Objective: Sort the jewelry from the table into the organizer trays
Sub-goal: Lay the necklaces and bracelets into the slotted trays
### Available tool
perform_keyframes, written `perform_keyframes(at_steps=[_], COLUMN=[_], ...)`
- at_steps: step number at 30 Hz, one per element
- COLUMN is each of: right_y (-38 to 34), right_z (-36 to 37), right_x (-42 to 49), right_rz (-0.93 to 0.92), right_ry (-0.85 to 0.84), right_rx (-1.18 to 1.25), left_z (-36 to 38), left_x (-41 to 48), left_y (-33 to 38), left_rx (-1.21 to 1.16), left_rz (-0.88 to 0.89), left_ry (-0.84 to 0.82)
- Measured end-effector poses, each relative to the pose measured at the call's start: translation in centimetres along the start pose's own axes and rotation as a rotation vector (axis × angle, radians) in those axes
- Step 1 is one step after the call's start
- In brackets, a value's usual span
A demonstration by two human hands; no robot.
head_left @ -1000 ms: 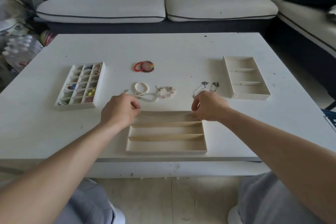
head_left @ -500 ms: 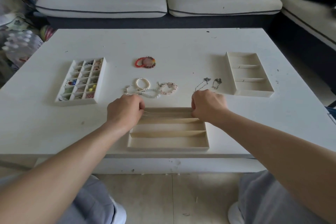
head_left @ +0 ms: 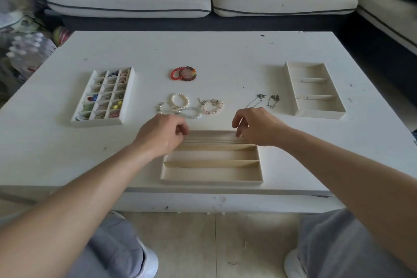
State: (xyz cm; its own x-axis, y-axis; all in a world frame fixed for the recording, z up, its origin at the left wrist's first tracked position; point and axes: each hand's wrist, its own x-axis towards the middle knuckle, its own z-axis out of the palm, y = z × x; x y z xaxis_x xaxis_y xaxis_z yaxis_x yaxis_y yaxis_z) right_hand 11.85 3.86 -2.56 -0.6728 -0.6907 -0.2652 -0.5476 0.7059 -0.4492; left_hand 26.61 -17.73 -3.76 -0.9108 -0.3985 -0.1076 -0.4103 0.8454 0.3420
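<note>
Beige three-slot tray (head_left: 212,175) has a thin chain (head_left: 214,142) stretched along its far slot, the left hand (head_left: 162,135) curled at the chain's left end, grip unclear, the right hand (head_left: 257,127) loosely curled above its right end, holding nothing, with bracelets (head_left: 180,100) just beyond the tray.

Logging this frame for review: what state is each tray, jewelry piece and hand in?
near tray: thin chain in far slot, other two slots empty
thin chain: stretched flat along that slot
grid tray: many cells filled
right tray: empty
red bracelets: loose on table
pale bracelets: loose on table
two necklaces: loose on table
left hand: fingers curled at chain's left end; grip unclear
right hand: fingers loosely curled, holding nothing
</note>
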Motion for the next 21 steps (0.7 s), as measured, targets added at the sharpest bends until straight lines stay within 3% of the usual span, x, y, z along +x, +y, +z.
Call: perform_keyframes(at_steps=[8, 21], right_y=[0.5, 1.2], right_z=[-0.4, -0.2], right_x=[-0.2, -0.1], right_rz=[0.023, 0.056], right_ry=[-0.105, -0.082], right_rx=[-0.091, -0.197], left_z=[0.4, 0.2], left_x=[-0.1, -0.2], left_y=[-0.5, -0.6], left_rx=[0.097, 0.109], left_rz=[-0.022, -0.028], left_ry=[-0.072, -0.055])
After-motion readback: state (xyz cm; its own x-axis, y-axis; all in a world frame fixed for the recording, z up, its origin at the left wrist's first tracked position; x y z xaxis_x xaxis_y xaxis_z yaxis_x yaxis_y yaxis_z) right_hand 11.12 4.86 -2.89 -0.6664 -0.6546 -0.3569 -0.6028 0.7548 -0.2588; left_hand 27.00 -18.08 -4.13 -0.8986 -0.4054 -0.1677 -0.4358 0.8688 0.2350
